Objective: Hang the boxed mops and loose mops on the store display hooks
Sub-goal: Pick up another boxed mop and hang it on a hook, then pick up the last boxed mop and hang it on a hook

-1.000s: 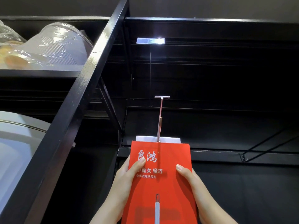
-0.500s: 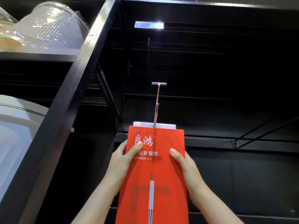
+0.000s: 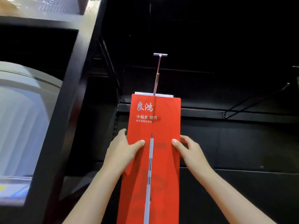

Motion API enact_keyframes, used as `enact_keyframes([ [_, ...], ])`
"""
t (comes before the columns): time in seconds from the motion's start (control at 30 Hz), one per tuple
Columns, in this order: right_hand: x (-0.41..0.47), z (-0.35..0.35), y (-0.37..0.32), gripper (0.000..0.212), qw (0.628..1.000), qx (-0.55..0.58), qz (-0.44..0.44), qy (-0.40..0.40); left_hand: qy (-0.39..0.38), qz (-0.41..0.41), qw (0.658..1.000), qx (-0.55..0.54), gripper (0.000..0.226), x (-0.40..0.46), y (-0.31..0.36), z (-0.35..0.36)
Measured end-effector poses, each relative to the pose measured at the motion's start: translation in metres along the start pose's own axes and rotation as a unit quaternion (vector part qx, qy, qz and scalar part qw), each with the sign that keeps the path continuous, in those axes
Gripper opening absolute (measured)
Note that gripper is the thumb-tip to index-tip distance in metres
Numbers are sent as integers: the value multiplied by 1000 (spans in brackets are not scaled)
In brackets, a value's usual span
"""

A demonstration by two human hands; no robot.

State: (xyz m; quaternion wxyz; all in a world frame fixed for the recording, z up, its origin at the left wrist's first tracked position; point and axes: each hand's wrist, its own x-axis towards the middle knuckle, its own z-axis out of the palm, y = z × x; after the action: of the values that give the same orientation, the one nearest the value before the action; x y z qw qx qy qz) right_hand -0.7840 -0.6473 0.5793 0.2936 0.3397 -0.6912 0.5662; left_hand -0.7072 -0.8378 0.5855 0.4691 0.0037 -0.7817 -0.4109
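A tall red mop box point(image 3: 155, 113) with white lettering and a printed mop picture hangs upright in the middle of the view. A thin metal display hook point(image 3: 157, 75) with a small label bar at its tip runs into the white tab at the box's top edge. My left hand point(image 3: 123, 147) grips the box's left edge, thumb on the front face. My right hand point(image 3: 191, 151) grips the right edge the same way, at about the box's mid-height.
A thick black shelf upright point(image 3: 69, 94) slants across the left. Behind it sit large pale plastic items point(image 3: 21, 113) and wrapped goods on an upper shelf. A bare black wire hook point(image 3: 258, 97) sticks out from the dark back panel at the right.
Both hands have slid down the box from near its top to about mid-height. The view has tilted down, showing more of the box's front.
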Motion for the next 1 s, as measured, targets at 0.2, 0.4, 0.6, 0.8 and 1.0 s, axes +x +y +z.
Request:
enact_keyframes([
  [0.2, -78, -28, 31, 41, 988, -155, 17, 12, 115, 106, 958, 239, 70, -75, -21, -3],
  [0.4, -192, -73, 67, 40, 927, -371, 50, -3, 34, 252, 952, 169, 55, -156, -35, 45],
  [0.6, -333, -137, 84, 43, 839, -502, 210, -22, -330, 242, 909, 80, 62, -274, -47, 151],
  [0.8, -496, -203, 59, 43, 747, -529, 401, 32, -565, 237, 791, 9, 61, -402, -32, 207],
  [1.0, -668, -250, -11, 39, 663, -489, 553, 124, -696, 220, 683, -45, 60, -529, 9, 221],
])
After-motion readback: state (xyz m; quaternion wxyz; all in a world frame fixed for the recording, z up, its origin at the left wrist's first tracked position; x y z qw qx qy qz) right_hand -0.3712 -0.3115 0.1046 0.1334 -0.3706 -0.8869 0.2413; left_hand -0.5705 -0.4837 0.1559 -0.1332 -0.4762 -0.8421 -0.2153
